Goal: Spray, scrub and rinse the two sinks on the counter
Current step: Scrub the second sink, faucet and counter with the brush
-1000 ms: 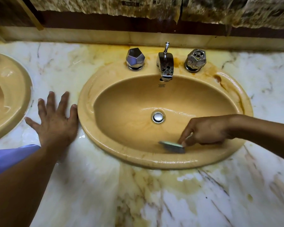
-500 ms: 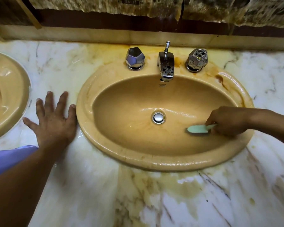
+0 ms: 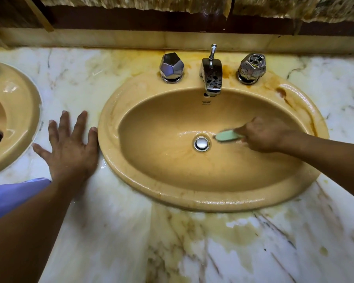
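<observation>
**Brush at the drain, left palm flat on the marble**

I'm looking at the right hand (image 3: pixel 264 135) first. Its fingers are curled tight round the handle of a pale green brush (image 3: pixel 227 135), knuckles up, with the handle end buried in the fist. The brush head sticks out to the left of the fingers, low in the bowl, just beside the round chrome drain (image 3: pixel 201 143). It's blurred, so I can't tell whether the bristles touch the metal.

Now the left hand (image 3: pixel 70 148). It's flat and wide open, fingers (image 3: pixel 81 123) straight and spread, palm pressed on the counter (image 3: pixel 110 231). The little finger lies right against the outer rim of the sink (image 3: pixel 213 201).

That sink is an oval, glossy tan basin, wet and shining along the near rim, with a dark rusty streak (image 3: pixel 282 93) at the upper right. Behind the bowl I see a spotted chrome spout (image 3: pixel 212 76) between two faceted chrome knobs, one left (image 3: pixel 172 66) and one right (image 3: pixel 252 67).

The counter is white veined marble, stained yellow round the basin and down the front. The second sink (image 3: pixel 25 111), same tan glaze, sits at the left edge, only partly in view. Something smooth and lilac (image 3: pixel 14 195) pokes in beside the left forearm; I can't tell what it is.
</observation>
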Motion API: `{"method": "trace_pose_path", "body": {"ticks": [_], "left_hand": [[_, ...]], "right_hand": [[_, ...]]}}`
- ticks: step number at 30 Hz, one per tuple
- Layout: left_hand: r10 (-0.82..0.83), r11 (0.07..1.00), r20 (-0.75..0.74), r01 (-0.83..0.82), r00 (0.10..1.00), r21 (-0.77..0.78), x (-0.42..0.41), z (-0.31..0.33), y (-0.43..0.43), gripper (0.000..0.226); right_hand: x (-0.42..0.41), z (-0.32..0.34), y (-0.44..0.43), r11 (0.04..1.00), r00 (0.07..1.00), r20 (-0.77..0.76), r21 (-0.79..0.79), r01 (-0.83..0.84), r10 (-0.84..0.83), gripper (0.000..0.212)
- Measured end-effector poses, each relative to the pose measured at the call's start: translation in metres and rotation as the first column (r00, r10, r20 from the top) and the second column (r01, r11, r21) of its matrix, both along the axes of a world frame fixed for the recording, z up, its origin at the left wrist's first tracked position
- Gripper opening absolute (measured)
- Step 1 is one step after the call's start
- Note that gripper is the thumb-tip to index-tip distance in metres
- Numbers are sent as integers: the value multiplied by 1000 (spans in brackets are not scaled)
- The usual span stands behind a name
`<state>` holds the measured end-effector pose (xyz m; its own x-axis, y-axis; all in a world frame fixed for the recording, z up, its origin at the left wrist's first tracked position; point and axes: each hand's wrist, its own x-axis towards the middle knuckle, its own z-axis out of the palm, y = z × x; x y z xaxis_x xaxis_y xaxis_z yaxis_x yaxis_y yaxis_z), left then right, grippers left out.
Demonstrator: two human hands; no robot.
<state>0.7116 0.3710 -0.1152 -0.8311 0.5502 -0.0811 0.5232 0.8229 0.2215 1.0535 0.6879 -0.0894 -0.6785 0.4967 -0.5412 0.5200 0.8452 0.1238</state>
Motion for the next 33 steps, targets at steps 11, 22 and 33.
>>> {"method": "trace_pose_path", "body": {"ticks": [11,22,33], "left_hand": [[5,1000,-6,-5,1000,-5,0,0,0,57],[0,1000,2,0,1000,-6,0,1,0,58],[10,1000,-2,-10,1000,19,1,1,-1,57]], "right_hand": [[-19,-2,1,959,991,120,-271,82,-51,45],[-8,16,3,919,958,-178,367,-146,223,58],[1,23,-2,967,994,12,230,-110,110,50]]}}
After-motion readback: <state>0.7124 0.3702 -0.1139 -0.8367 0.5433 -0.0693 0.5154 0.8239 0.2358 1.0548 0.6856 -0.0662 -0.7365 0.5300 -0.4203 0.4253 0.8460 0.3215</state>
